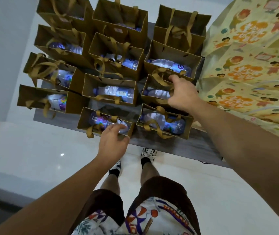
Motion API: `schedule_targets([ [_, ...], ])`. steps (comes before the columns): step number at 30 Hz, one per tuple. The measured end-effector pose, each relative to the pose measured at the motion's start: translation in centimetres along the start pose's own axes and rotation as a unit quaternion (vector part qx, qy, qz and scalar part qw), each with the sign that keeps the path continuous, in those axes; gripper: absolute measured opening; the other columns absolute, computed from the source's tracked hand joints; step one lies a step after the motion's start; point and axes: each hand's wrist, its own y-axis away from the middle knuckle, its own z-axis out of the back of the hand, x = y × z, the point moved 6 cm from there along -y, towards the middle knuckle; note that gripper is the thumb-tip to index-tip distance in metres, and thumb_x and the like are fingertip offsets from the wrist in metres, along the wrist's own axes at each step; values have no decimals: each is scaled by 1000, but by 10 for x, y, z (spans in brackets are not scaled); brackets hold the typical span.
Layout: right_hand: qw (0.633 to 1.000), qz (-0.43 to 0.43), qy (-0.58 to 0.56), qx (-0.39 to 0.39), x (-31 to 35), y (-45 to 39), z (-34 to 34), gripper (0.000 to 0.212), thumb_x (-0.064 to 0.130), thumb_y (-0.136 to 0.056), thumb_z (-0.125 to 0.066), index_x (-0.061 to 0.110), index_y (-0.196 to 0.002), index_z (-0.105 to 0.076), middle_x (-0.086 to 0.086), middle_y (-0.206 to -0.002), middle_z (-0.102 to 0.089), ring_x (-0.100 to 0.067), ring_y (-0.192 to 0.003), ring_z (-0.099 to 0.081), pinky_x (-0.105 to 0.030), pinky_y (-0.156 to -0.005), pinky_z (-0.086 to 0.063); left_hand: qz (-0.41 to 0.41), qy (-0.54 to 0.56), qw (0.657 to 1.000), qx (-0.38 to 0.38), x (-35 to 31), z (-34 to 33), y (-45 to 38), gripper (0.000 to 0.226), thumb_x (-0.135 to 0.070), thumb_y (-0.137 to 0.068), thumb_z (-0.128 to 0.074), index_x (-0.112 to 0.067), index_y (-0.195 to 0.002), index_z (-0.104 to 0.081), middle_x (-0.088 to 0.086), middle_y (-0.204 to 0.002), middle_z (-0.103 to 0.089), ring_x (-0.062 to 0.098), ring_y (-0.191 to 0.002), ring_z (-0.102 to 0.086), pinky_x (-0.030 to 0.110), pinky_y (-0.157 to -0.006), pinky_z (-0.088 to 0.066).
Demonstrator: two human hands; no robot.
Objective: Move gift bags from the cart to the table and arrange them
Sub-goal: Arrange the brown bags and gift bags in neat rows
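Several brown paper gift bags with tan ribbon handles stand in rows on a grey table (177, 146), each with a water bottle inside. My left hand (113, 141) grips the near rim of the front middle bag (86, 122). My right hand (183, 94) reaches over the right column and holds the handles of the second bag from the front (148, 94). The front right bag (186, 131) stands just below that hand. No cart is in view.
A stack of large yellow printed bags (247, 56) fills the table's right side. White glossy floor (33, 150) lies to the left and under me. My feet stand at the table's near edge (169, 150).
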Motion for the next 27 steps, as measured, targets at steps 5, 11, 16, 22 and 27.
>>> schedule_targets([
  [5, 987, 4, 135, -91, 6, 1, 6, 19, 16, -94, -59, 15, -113, -62, -6, -86, -62, -29, -81, -63, -36, -66, -46, 0, -50, 998, -41, 14, 5, -2, 43, -18, -91, -71, -19, -133, -61, 7, -140, -52, 26, -128, -45, 39, -102, -45],
  [11, 973, -32, -97, -207, 15, 28, 15, 7, 21, -89, -57, 16, -86, -62, 0, -76, -58, -23, -74, -56, -34, -70, -43, 110, -16, 985, -135, 48, 31, 2, 52, -15, -90, -72, -17, -139, -53, 8, -148, -43, 28, -134, -40, 36, -109, -40],
  [16, 942, -77, -208, -253, 13, 49, 35, 8, 17, -84, -65, 23, -82, -61, 4, -78, -59, -16, -77, -57, -40, -72, -52, 131, -38, 982, -129, 71, 30, 2, 57, -13, -90, -71, -20, -141, -48, 9, -153, -35, 30, -136, -38, 37, -105, -43],
  [22, 927, -68, -214, -301, 18, 69, 49, 5, 19, -78, -64, 18, -83, -66, 3, -75, -57, -10, -69, -49, -23, -55, -34, -21, -304, 950, -71, 65, 20, -18, 74, -25, -90, -69, -26, -154, -33, 7, -166, -20, 33, -153, -12, 52, -123, -19],
  [27, 928, -84, -241, -272, 24, 69, 42, 10, 15, -77, -67, 22, -78, -61, 13, -66, -50, -4, -58, -45, -6, -50, -30, -143, -432, 886, 82, 56, 0, -43, 43, -22, -94, -59, -28, -136, -55, 1, -128, -63, 22, -130, -50, 48, -126, -6],
])
